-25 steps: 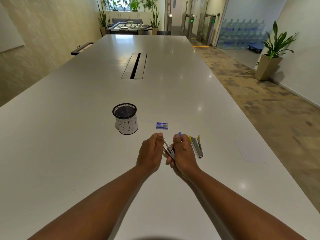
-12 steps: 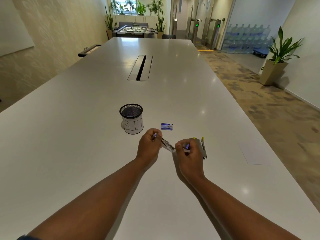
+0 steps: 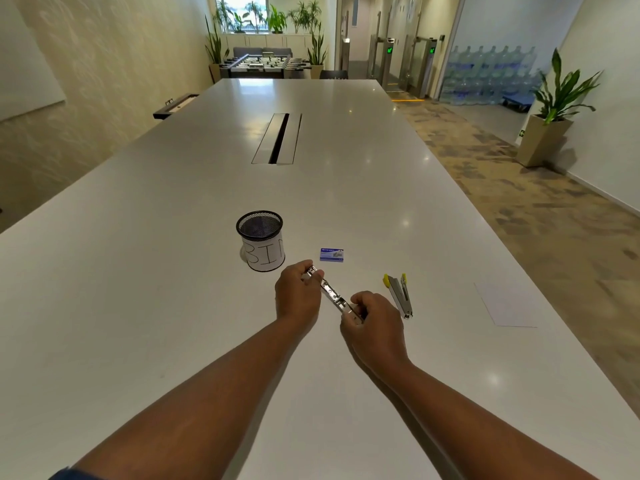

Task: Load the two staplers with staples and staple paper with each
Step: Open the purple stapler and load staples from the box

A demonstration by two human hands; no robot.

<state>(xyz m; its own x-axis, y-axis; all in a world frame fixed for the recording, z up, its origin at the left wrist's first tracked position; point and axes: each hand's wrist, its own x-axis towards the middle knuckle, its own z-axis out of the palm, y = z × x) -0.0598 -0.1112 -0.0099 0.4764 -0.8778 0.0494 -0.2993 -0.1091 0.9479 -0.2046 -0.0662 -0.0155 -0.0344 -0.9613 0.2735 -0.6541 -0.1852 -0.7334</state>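
Here, both hands — left hand (image 3: 298,296), right hand (image 3: 372,323) — clamp their grip on the opened stapler's (image 3: 333,296) ends.

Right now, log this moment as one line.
stage: loading first stapler | hands: left and right hold opened stapler | yellow stapler: on table | staple box: untouched | paper: untouched

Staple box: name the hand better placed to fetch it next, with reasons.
Left. The left hand pinches the far end of the opened stapler, closest to the staple box. The right hand grips the hinge end, farther back, and can steady it.
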